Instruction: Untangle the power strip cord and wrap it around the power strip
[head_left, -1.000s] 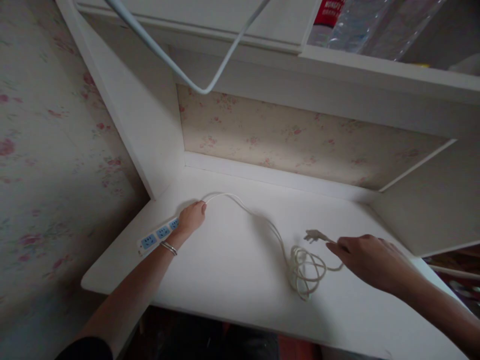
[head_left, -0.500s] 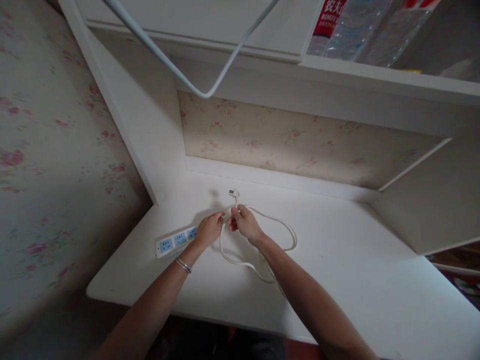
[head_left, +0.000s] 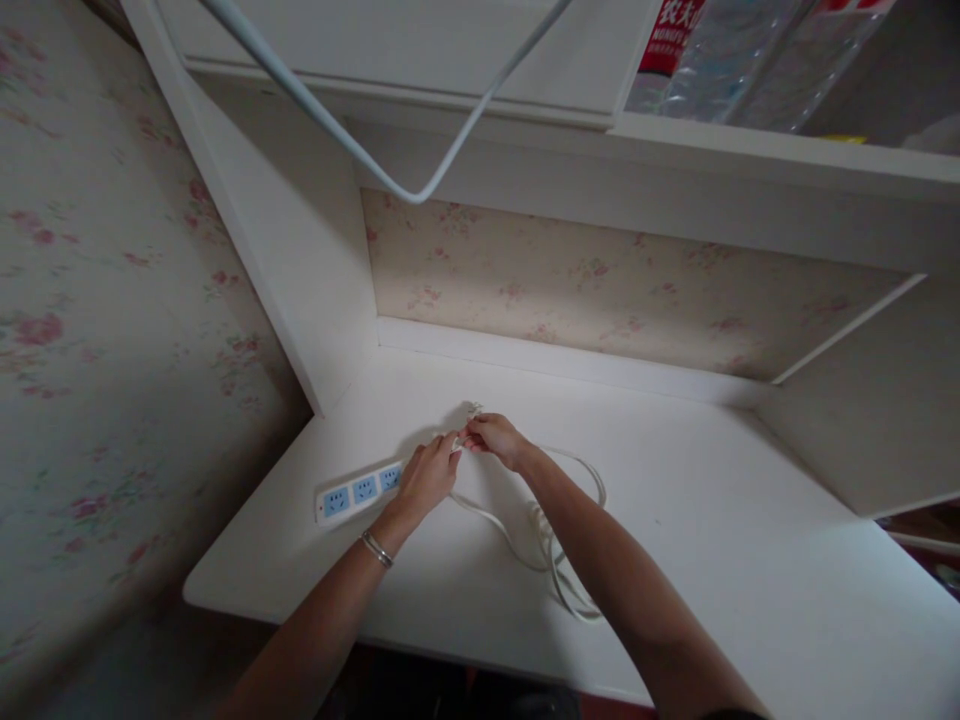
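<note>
A white power strip (head_left: 346,500) with blue socket faces lies on the left part of the white desk (head_left: 675,540). My left hand (head_left: 429,472) is closed over its right end, fingers curled around it. Right beside it, my right hand (head_left: 496,438) pinches the thin white cord close to that end. A small pale piece (head_left: 474,408), perhaps the plug, shows just beyond my right fingertips. The rest of the white cord (head_left: 491,520) loops over the desk and passes under my right forearm, where a pale bulky part of it is half hidden.
A light-blue cable (head_left: 416,195) hangs across the upper view in front of the cabinet (head_left: 420,60). Clear plastic bottles (head_left: 720,60) stand on the shelf at upper right. White side panels (head_left: 277,220) and flowered wallpaper (head_left: 90,350) bound the desk.
My hands have come together near the strip's end, the left over it. The plug no longer stands clear above my right hand. The cord's loops have shifted rightward and nearer.
</note>
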